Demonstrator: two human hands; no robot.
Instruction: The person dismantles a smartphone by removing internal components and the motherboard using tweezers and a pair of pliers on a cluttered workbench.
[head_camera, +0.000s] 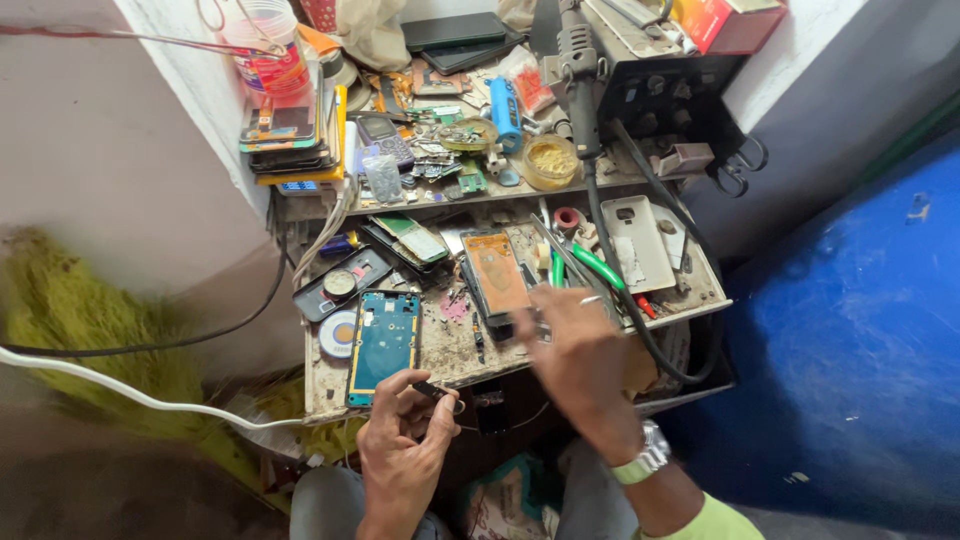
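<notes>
Workbench (440, 365): a dusty two-level bench is standing against the wall, crowded with phone parts.
Soldering station (650, 70): a dark box is sitting at the far right, its handpiece cable (640, 320) looping down over the near right edge.
Phone stack (290, 130): several handsets are lying piled at the far left of the upper shelf.
Orange-backed phone (495, 270): it is lying face down mid-bench, just far of the right hand.
Blue circuit board (385, 340): it is lying flat in its frame, just far of the left hand, not touching it.
Right hand (580, 355): wearing a wristwatch (645, 455), it is reaching over the bench; whether it is gripping anything cannot be told.
Left hand (405, 445): fingers are pinching together on a small dark part (432, 390).
</notes>
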